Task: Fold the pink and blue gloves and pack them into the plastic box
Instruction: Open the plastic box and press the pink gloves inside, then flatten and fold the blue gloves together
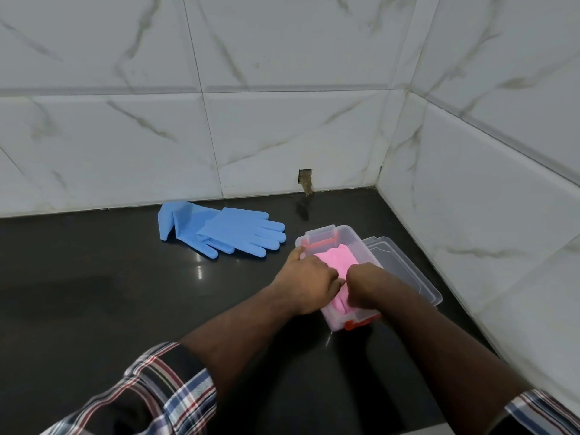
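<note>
Pink gloves [334, 262] are pressed into the plastic box [317, 241] by both hands, left hand [309, 282] and right hand [365, 285] close together; on release they may spring out.

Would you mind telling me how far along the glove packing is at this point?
About halfway. Done: the pink gloves are folded and sit inside the plastic box. In hand: the left hand and right hand press them down into it. Left: the blue gloves lie flat and unfolded on the dark counter, and the lid rests beside the box.
</note>
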### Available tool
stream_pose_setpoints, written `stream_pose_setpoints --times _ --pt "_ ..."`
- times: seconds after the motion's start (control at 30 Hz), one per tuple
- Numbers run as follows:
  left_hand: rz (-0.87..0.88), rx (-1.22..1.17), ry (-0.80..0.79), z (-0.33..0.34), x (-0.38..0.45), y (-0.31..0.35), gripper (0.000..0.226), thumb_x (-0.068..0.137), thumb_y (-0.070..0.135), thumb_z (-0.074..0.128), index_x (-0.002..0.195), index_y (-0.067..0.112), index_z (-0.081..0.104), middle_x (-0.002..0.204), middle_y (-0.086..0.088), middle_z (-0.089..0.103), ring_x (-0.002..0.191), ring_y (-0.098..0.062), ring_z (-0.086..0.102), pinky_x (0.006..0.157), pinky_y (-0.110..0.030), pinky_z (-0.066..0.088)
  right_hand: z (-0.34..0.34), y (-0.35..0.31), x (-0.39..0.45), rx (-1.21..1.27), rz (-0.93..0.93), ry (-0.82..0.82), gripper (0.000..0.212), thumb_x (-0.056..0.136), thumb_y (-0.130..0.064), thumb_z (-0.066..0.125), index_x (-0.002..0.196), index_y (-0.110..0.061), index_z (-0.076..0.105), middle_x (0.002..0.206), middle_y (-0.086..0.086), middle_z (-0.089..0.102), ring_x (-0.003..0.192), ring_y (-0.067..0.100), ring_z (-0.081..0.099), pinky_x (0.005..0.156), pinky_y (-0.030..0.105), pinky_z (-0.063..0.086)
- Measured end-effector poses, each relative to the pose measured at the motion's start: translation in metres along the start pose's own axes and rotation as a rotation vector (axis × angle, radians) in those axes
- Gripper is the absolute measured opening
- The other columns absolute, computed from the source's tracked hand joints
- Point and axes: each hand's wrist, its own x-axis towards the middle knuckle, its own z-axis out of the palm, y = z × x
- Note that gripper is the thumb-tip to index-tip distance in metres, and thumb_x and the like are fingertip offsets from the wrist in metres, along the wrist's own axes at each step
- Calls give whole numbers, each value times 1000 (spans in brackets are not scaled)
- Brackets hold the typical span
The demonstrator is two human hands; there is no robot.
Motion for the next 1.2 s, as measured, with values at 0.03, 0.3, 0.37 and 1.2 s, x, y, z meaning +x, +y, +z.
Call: stream_pose_setpoints --times 0.03,0.3,0.37,1.2 --pt "1 10 64 1 2 3 47 105 48 30 99 23 69 107 -2 72 110 -19 61 118 -53 25 -1 5 0 13 38 -9 33 84 -34 69 108 -13 62 77 2 46 81 21 50 74 31 44" --pt "-14 -207 428 14 -13 -16 27 98 29 50 117 19 65 118 0 67 108 -17 60 97 -36 49 -28 36 -17 133 57 157 14 85 -31 65 85 -17 67 71 -3 63 70 13 63 69 30 55" --pt "-110 -229 421 16 -22 -34 25 97 28 53 118 21 65 118 2 66 107 -15 60 95 -34 50 -44 25 -25 304 21 318 16 87 -25 57 74 -19 63 67 -3 64 62 10 61 56 26 48" --pt "-861 -637 503 25 -129 -181 29 94 32 59 121 21 62 121 2 62 107 -16 61 93 -39 51 -26 -179 -23 344 -383 -190 33 77 -50 64 96 -24 75 98 -7 71 95 15 64 88 35 53"
